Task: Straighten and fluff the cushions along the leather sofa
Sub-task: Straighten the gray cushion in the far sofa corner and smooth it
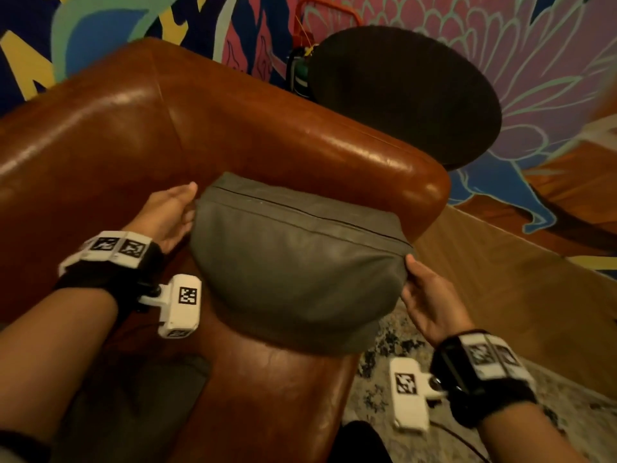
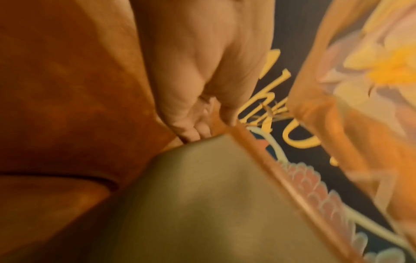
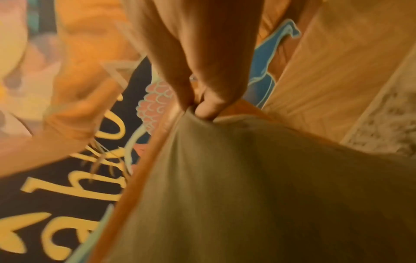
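Between left fingers, right fingers — cushion, apparently pinched

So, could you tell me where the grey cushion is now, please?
In the head view the grey cushion sits centre frame, against the rounded top of the leather sofa, held at its corners between the left hand and the right hand.

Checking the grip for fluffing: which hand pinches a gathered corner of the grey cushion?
The right hand: its thumb and fingers bunch a corner of the grey cushion. The left hand lies with straighter fingers at the opposite end.
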The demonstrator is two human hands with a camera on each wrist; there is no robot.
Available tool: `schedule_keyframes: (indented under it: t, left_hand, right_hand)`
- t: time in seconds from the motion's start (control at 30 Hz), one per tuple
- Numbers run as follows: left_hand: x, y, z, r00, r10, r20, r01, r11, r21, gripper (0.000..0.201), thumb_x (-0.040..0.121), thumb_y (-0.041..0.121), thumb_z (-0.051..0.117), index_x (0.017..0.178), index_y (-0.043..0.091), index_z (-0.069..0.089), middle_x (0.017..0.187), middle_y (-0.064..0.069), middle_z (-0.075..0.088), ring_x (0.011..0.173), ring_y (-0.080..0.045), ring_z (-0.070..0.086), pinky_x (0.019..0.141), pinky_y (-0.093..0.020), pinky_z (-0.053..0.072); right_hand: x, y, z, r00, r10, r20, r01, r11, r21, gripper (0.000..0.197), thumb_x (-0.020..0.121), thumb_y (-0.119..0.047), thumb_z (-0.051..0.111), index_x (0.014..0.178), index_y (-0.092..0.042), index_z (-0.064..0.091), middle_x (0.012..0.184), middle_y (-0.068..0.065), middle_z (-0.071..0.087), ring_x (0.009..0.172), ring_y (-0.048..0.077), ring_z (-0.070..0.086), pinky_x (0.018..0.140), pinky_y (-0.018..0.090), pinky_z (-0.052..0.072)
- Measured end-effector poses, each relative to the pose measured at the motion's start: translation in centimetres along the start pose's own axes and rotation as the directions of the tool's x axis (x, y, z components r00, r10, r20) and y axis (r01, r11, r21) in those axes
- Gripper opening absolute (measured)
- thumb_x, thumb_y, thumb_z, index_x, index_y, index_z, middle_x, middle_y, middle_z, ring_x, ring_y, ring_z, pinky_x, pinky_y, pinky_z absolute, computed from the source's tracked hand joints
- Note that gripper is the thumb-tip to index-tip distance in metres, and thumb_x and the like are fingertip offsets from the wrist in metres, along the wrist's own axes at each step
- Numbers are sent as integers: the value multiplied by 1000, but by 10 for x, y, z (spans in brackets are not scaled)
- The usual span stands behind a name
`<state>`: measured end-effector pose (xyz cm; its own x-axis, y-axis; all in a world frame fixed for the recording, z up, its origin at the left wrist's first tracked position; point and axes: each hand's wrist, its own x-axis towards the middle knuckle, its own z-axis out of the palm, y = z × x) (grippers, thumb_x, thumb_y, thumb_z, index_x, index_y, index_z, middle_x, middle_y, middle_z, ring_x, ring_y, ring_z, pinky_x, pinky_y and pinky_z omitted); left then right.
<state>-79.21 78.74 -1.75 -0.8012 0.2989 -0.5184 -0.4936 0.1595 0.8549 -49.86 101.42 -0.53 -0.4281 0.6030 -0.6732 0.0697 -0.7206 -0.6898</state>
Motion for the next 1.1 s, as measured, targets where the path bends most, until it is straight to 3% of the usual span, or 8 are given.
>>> schedule_keyframes:
  t: [0.17, 0.27, 0.43, 0.57, 0.73, 0.87, 1.0, 1.1]
  left_hand:
    - [-15, -3, 17, 998, 5, 56, -12, 992, 124, 38, 82, 50, 67, 93, 14, 71, 87, 0, 76, 86, -14, 70, 73, -29, 50]
    - [-17, 4, 15, 994, 43, 99, -63, 975, 215, 27, 83, 32, 73, 93, 7, 71, 93, -11, 74, 87, -18, 71, 71, -26, 56]
    - [2, 31, 21, 984, 138, 112, -165, 943, 290, 21, 91, 25, 65, 100, 6, 69, 101, -10, 71, 75, -10, 71, 68, -21, 57]
    - [19, 27, 35, 982, 176, -63, -122, 860, 496, 53, 92, 49, 59, 133, 16, 52, 133, -10, 56, 117, -30, 57, 99, -43, 48]
    - [13, 9, 38, 987, 142, -78, -74, 822, 564, 46, 70, 45, 83, 87, 5, 68, 94, -9, 71, 89, -28, 67, 90, -47, 54]
    - [5, 22, 39, 996, 91, 22, -91, 889, 448, 30, 83, 35, 74, 80, 6, 68, 87, -12, 70, 78, -25, 67, 70, -31, 51]
    - [11, 25, 49, 983, 175, 56, -179, 840, 513, 45, 95, 41, 58, 92, -3, 69, 95, -15, 70, 84, -28, 66, 80, -35, 50]
    - [19, 11, 56, 956, 288, -61, -139, 622, 770, 55, 104, 40, 35, 115, -8, 57, 125, -30, 57, 117, -45, 53, 97, -48, 40]
  right_hand:
    - [8, 12, 3, 993, -47, -108, 23, 977, -213, 63, 77, -44, 80, 125, -6, 63, 114, 11, 73, 102, 26, 71, 87, 38, 56]
    - [-12, 6, 1, 995, -90, -33, 76, 953, -293, 37, 84, -28, 74, 115, -8, 69, 108, 10, 76, 95, 21, 74, 81, 34, 55]
    - [-18, -9, -2, 997, -36, 64, 51, 968, -246, 29, 92, -33, 63, 114, -14, 68, 108, 5, 76, 102, 21, 72, 90, 36, 53]
    - [12, -3, 11, 979, 186, -83, -200, 957, -211, 36, 99, -37, 53, 118, -9, 63, 101, 10, 73, 95, 21, 68, 76, 32, 54]
    - [20, -4, 11, 987, -2, -163, -69, 902, -427, 48, 87, -32, 74, 108, 10, 64, 110, 18, 71, 98, 29, 68, 91, 45, 56]
    - [9, -14, 4, 997, -28, -74, 1, 937, -349, 16, 90, -16, 69, 81, -5, 63, 85, 12, 71, 75, 20, 69, 72, 32, 60]
    - [13, -15, 4, 994, -101, -29, 82, 920, -384, 15, 98, -19, 60, 96, -6, 68, 86, 7, 75, 82, 19, 70, 77, 33, 57]
    - [31, 0, 11, 957, -254, -139, 91, 721, -687, 35, 103, -31, 51, 125, -7, 62, 125, 13, 65, 113, 29, 61, 100, 46, 49]
